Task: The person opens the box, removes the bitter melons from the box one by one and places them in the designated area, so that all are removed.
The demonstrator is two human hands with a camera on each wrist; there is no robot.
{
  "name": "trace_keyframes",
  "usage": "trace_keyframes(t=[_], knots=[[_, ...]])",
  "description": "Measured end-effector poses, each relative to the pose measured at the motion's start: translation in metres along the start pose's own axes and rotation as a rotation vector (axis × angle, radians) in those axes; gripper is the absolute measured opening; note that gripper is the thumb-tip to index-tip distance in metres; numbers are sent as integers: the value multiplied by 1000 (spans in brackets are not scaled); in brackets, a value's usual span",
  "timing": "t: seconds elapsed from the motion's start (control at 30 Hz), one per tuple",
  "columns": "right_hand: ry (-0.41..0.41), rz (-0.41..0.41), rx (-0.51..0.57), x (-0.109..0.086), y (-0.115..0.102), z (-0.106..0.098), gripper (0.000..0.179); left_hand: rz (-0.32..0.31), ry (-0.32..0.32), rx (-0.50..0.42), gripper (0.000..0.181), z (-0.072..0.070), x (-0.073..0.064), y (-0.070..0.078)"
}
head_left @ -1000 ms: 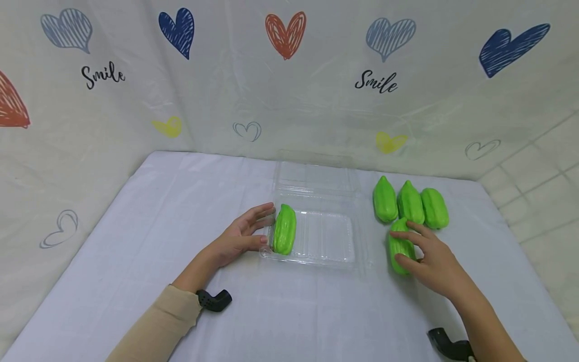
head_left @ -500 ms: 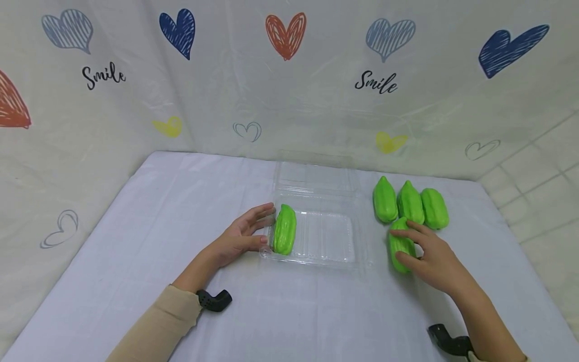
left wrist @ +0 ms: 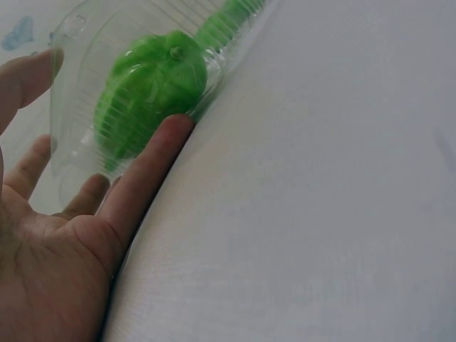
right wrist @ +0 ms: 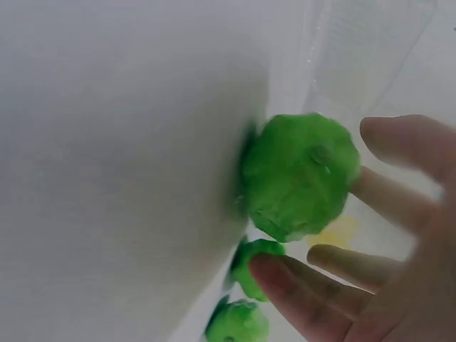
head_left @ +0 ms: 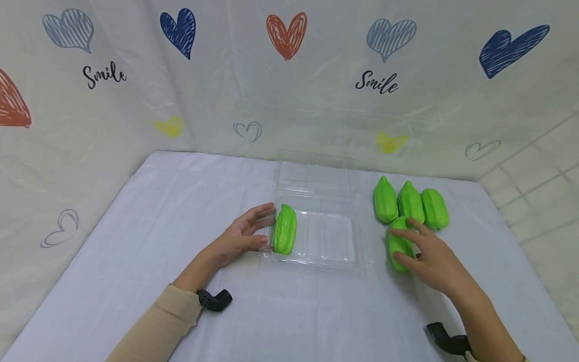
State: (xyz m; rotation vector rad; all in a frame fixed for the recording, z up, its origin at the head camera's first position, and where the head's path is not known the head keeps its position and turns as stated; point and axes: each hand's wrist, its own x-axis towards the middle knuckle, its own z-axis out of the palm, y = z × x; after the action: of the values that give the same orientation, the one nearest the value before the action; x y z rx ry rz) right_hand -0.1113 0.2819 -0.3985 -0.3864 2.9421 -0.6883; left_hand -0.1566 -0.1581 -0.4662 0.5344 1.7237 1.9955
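Note:
A clear plastic clamshell box lies with its lid folded back, one green ribbed gourd standing lengthwise at its left end. My left hand rests against the box's left side, thumb at the near corner and fingers extended; in the left wrist view the thumb lies along the clear wall. My right hand is spread over a second green gourd on the table. In the right wrist view its fingers surround this gourd loosely, with a gap beside the uppermost digit.
Three more green gourds stand in a row behind the right hand: a left one, a middle one and a right one. White cloth covers the table. A curtain printed with hearts hangs behind.
The right hand and the gourd under it have shifted very slightly away from the person. My left hand and the box have stayed in place.

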Motion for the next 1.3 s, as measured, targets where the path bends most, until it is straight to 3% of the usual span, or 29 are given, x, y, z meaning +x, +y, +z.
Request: trace_keyframes(t=[0.27, 0.4, 0.53, 0.7, 0.9, 1.3], knots=[[55, -28, -22, 3, -29, -7, 54, 2, 3, 4, 81, -1, 0, -1], [96, -71, 37, 5, -52, -7, 51, 0, 0, 0, 81, -2, 0, -2], [106, -115, 112, 12, -75, -1, 49, -3, 2, 0, 81, -2, 0, -2], [121, -189, 119, 27, -96, 13, 48, -10, 0, 3, 81, -2, 0, -2], [100, -253, 162, 45, -122, 25, 51, -19, 8, 14, 80, -3, 0, -2], [45, -277, 211, 68, -159, 39, 53, -16, 4, 4, 79, -2, 0, -1]])
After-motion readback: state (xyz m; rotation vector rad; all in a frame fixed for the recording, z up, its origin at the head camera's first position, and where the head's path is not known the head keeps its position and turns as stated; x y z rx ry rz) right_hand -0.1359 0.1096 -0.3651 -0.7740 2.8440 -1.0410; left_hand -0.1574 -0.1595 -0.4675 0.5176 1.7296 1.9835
